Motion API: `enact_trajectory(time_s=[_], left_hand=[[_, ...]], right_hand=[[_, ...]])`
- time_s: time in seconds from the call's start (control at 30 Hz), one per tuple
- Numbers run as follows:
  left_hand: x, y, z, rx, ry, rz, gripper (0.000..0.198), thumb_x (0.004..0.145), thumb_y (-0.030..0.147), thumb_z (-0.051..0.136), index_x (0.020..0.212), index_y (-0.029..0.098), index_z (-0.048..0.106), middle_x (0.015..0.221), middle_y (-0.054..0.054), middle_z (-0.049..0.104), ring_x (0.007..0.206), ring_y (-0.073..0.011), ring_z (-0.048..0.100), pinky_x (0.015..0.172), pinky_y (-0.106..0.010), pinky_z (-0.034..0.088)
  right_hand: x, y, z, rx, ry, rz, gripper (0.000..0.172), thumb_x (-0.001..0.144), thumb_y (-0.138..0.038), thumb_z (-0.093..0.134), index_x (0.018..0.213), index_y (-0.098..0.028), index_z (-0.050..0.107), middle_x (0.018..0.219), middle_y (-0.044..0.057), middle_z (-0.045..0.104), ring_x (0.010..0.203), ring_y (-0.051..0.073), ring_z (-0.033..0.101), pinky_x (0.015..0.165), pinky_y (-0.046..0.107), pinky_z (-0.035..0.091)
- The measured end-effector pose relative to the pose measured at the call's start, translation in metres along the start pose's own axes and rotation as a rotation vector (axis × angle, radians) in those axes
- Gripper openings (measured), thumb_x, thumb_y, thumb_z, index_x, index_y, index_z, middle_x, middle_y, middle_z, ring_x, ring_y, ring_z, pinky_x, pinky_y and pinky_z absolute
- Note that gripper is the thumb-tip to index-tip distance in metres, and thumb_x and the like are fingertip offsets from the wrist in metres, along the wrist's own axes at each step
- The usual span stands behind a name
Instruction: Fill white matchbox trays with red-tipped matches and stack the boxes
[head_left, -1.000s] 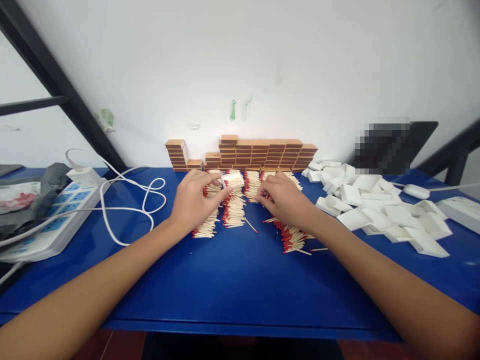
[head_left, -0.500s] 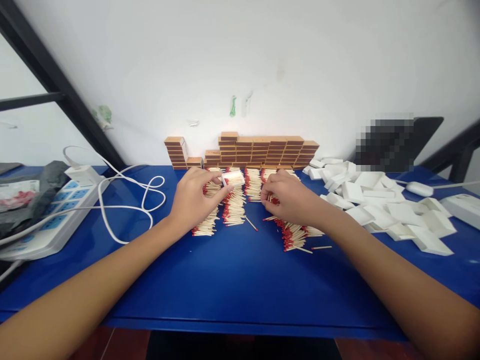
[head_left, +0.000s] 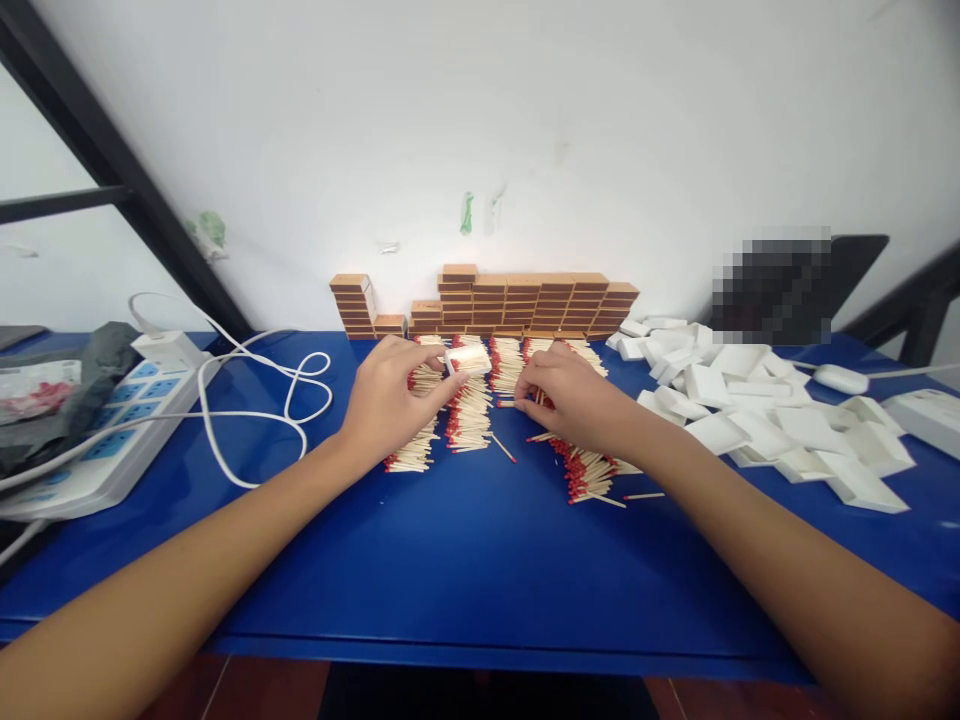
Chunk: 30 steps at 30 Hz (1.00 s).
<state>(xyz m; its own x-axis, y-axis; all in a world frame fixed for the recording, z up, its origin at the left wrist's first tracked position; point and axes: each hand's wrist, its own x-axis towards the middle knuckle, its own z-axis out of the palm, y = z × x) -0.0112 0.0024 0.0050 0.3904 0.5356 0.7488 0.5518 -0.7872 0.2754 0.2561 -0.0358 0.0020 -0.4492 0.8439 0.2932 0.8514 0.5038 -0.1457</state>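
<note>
Left hand (head_left: 390, 400) is up in front of the stack of brown boxes (head_left: 525, 305), thumb and fingers clamped on a little white box (head_left: 468, 359), held just off the table over the matches (head_left: 469, 420). Its long side runs left to right, parallel to the stack. The matches run out from the stack toward me in columns, each stick also lying crossways with its red head to the left. Right hand (head_left: 574, 395) is down on the columns further along the stack's front, fingertips (head_left: 534, 393) bunched together on a few sticks, though I can't tell how many. From that hand the white box sits just to the left and a touch higher, with only a narrow gap between, so the right hand is the near one to its open end. Off the stack's right end there's the heap of white trays (head_left: 750, 410). Well off its left end are the power strip (head_left: 112, 430) and white cable (head_left: 247, 410), all on the blue table (head_left: 465, 560).
</note>
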Motion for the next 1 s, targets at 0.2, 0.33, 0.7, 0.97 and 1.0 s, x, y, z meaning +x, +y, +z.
enact_trajectory(time_s=[0.2, 0.33, 0.7, 0.97, 1.0], left_hand=[[0.000, -0.001, 0.001, -0.006, -0.004, 0.008, 0.027, 0.091, 0.042, 0.081, 0.110, 0.023, 0.077, 0.091, -0.002, 0.079, 0.089, -0.0224, 0.069, 0.088, -0.041, 0.056], [-0.001, 0.000, 0.001, -0.006, -0.020, -0.004, 0.029, 0.091, 0.045, 0.080, 0.110, 0.023, 0.077, 0.091, -0.002, 0.079, 0.089, -0.0225, 0.069, 0.088, -0.041, 0.056], [-0.001, -0.003, 0.003, -0.011, -0.070, 0.014, 0.030, 0.090, 0.046, 0.082, 0.109, 0.023, 0.077, 0.093, -0.003, 0.079, 0.090, -0.0226, 0.068, 0.086, -0.040, 0.056], [-0.002, -0.002, 0.003, -0.036, -0.100, 0.140, 0.032, 0.093, 0.050, 0.079, 0.106, 0.021, 0.077, 0.095, -0.006, 0.079, 0.093, -0.0245, 0.069, 0.086, -0.042, 0.057], [-0.001, -0.002, 0.003, -0.037, -0.100, 0.153, 0.033, 0.093, 0.050, 0.079, 0.107, 0.020, 0.077, 0.094, -0.007, 0.079, 0.093, -0.0244, 0.069, 0.086, -0.042, 0.057]], right_hand=[[0.002, 0.002, 0.002, 0.015, -0.019, -0.017, 0.015, 0.098, -0.019, 0.062, 0.084, -0.019, 0.070, 0.090, 0.010, 0.067, 0.092, 0.026, 0.054, 0.087, 0.040, 0.040], [0.002, 0.002, 0.004, -0.001, -0.050, -0.016, 0.017, 0.099, -0.020, 0.061, 0.085, -0.019, 0.069, 0.091, 0.010, 0.067, 0.092, 0.026, 0.054, 0.086, 0.040, 0.040], [0.000, -0.004, -0.017, 0.070, 0.053, 0.021, 0.017, 0.103, -0.025, 0.056, 0.088, -0.020, 0.064, 0.095, 0.012, 0.066, 0.096, 0.028, 0.052, 0.087, 0.042, 0.041], [-0.001, -0.009, -0.022, 0.180, 0.161, 0.046, 0.014, 0.104, -0.027, 0.055, 0.091, -0.023, 0.060, 0.094, 0.009, 0.066, 0.096, 0.028, 0.052, 0.086, 0.042, 0.042], [-0.001, -0.010, -0.022, 0.181, 0.174, 0.049, 0.015, 0.104, -0.027, 0.055, 0.091, -0.023, 0.060, 0.094, 0.009, 0.066, 0.096, 0.028, 0.053, 0.085, 0.042, 0.042]])
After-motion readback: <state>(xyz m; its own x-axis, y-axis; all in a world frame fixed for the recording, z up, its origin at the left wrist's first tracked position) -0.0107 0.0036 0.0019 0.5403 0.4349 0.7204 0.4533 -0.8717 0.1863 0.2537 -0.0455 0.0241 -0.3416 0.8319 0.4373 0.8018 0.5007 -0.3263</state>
